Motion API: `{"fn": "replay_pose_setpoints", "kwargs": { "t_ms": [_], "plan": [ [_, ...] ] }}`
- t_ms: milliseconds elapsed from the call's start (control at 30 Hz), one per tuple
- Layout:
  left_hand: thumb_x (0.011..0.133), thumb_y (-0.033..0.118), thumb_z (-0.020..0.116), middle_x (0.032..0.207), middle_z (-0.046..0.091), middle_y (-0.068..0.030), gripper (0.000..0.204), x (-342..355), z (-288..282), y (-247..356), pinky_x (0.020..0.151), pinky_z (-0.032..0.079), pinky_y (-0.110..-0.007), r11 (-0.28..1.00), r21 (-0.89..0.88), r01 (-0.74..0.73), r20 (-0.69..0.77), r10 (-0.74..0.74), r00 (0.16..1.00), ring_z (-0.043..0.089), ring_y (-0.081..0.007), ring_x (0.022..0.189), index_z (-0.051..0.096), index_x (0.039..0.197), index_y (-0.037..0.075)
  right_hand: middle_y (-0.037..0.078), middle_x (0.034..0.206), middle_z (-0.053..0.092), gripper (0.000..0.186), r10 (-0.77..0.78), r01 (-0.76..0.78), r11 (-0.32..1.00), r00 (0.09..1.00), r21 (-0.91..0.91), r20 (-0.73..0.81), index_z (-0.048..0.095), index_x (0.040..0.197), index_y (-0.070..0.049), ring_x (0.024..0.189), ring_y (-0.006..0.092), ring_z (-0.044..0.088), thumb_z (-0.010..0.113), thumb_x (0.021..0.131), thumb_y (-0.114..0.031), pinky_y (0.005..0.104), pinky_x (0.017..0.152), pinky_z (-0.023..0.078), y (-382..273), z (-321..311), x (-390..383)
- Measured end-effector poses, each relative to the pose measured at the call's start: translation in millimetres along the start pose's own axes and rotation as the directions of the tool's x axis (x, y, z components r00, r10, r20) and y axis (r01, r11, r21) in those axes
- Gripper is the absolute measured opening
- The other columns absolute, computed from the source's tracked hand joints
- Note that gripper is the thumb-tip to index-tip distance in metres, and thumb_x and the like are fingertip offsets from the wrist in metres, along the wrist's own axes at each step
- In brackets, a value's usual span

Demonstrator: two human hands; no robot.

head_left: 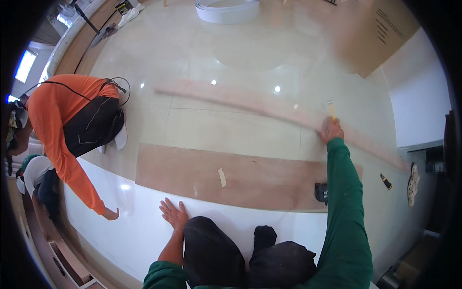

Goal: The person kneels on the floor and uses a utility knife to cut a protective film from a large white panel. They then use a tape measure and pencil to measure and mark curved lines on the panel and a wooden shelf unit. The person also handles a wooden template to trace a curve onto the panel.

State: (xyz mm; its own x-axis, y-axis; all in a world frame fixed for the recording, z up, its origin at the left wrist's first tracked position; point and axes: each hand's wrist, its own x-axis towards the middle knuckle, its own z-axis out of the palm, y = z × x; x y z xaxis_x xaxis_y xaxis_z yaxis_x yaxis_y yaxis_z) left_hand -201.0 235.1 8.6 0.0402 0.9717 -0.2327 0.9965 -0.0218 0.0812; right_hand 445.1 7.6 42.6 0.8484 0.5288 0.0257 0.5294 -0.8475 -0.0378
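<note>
My left hand (174,215) lies flat with fingers spread on a long white panel (269,222), beside my dark-trousered knee. My right hand (331,129), at the end of a green sleeve, is closed on a long, thin wooden strip (231,100), which is smeared by motion. A slim yellow stick (332,111) with a pale tip juts out from the same hand; its exact kind is unclear. Between the panel and the strip lies a brown wooden board (260,180) with a piece of tape (222,177) on it. A black tape measure (321,192) rests at the board's right end.
A person in orange (79,113) bends at the left, one hand over the panel; another person (37,178) is behind. A utility knife (386,181) and a pale sandal-like object (413,185) lie at right. A cardboard box (375,36) and a white coil (227,13) stand farther off.
</note>
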Motion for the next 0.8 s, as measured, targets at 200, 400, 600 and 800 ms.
{"fn": "replay_pose_setpoints", "kwargs": {
  "t_ms": [200,400,600,800],
  "plan": [
    [0.09,0.03,0.062,0.116,0.062,-0.0191,0.051,23,-58,-3,0.088,0.048,-0.038,0.733,-0.643,0.223,0.378,0.051,0.924,0.061,-0.0268,0.103,0.055,0.126,-0.005,0.021,0.118,0.052,0.062,-0.147,0.132,0.989,0.905,0.064,0.399,0.047,0.128,-0.003,0.104,0.0384,0.056,0.07,0.078,-0.03,0.0428,0.091,0.048,-8,28,-13],
    [0.096,0.027,0.053,0.127,0.052,-0.0208,0.059,-44,-62,108,0.084,0.053,-0.041,0.387,-0.837,0.387,0.479,0.175,0.86,0.059,-0.0322,0.109,0.031,0.141,-0.003,0.019,0.127,0.048,0.072,-0.225,0.149,0.953,0.93,0.265,0.289,0.045,0.134,-0.007,0.124,0.037,0.041,0.068,0.078,-0.046,0.049,0.107,0.031,-27,-9,-135],
    [0.096,0.03,0.054,0.13,0.046,-0.0234,0.052,-107,40,204,0.084,0.052,-0.045,0.151,-0.606,0.781,0.792,0.201,0.576,0.056,-0.0353,0.111,0.034,0.133,-0.001,0.023,0.137,0.044,0.087,0.106,-0.131,0.976,0.984,0.173,0.145,0.045,0.135,-0.006,0.134,0.035,0.035,0.07,0.071,-0.059,0.0477,0.111,0.026,62,-1,-129],
    [0.091,0.026,0.06,0.096,0.051,-0.0106,0.033,-129,57,218,0.069,0.052,-0.042,0.007,-0.686,0.728,0.727,0.058,0.684,0.057,-0.0265,0.075,0.046,0.114,0.006,0.02,0.105,0.058,0.066,0.15,-0.196,0.925,0.976,0.326,0.16,0.062,0.105,-0.001,0.1,0.0369,0.056,0.08,0.065,-0.05,0.046,0.086,0.046,62,-26,-187]
  ]
}}
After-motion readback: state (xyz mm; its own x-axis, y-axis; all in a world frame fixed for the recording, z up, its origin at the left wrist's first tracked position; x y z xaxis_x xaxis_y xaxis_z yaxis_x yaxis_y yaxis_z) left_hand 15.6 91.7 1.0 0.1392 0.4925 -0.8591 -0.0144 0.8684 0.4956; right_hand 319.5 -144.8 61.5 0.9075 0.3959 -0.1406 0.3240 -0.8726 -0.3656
